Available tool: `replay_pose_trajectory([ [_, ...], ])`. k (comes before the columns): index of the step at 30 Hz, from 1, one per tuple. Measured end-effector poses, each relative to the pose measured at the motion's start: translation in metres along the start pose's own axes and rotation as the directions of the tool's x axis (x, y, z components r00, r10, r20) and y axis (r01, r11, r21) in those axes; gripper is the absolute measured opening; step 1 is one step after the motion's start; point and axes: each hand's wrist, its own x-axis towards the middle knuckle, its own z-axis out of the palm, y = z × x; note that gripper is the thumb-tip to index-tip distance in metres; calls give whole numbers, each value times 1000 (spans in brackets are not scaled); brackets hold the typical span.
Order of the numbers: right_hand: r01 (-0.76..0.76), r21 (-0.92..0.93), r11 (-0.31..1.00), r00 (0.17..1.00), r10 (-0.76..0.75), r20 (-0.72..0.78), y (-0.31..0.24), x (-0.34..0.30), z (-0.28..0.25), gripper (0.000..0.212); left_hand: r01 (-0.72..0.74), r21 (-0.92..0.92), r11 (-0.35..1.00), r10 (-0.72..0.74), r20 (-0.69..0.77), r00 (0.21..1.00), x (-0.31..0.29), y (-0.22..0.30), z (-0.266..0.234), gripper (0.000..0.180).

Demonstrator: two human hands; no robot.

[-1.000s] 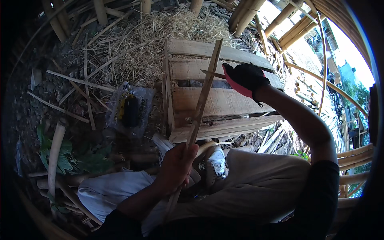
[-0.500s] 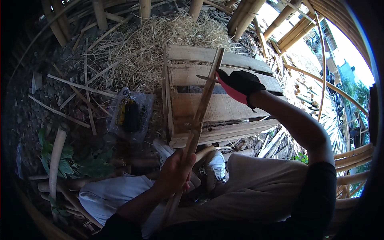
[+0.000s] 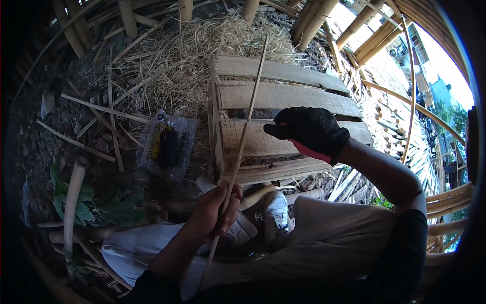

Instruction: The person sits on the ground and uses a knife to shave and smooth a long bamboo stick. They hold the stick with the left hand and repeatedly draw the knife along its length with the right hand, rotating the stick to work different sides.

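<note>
My bare left hand (image 3: 215,210) is closed around a long bamboo strip (image 3: 246,121) above my lap. The strip slants up and away, its narrow edge showing, its far end over the wooden crate (image 3: 298,97). On my right hand (image 3: 311,130) is a black and pink glove, the fingers closed round a knife. Its handle is hidden in the glove. Only a thin bit of the knife blade (image 3: 258,120) shows, reaching left to the strip just above the crate's slats. Whether the blade touches the strip I cannot tell.
Left of the crate lies a clear plastic bag (image 3: 167,144) with a black and yellow thing inside. Straw shavings (image 3: 187,55) are heaped behind the crate. Bamboo pieces (image 3: 73,207) and leaves lie at left; my shoe (image 3: 277,210) is below the crate. Bamboo posts (image 3: 311,23) stand at the back.
My right hand with the knife has come nearer, down along the strip. The strip has turned from its broad face to its narrow edge, still in my left hand.
</note>
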Motion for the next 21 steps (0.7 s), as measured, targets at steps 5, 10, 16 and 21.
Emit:
replay_pose_trajectory([
  [5, 91, 41, 995, 991, -86, -106, -13, -4, -1, 46, 23, 127, 992, -20, -30, 999, -7, 5, 2, 57],
  [10, 412, -223, 883, 895, -439, -85, -25, -15, 6, 33, 88, 135, 987, -75, -103, 992, -3, 1, -1, 58],
  [16, 307, -69, 949, 951, -303, 65, -44, -8, 12, 37, 57, 140, 989, -41, -113, 993, 9, -13, 5, 53],
  [21, 273, -264, 925, 961, -273, 41, -55, 2, 25, 43, 46, 149, 988, -17, -195, 981, 3, -14, 10, 44],
])
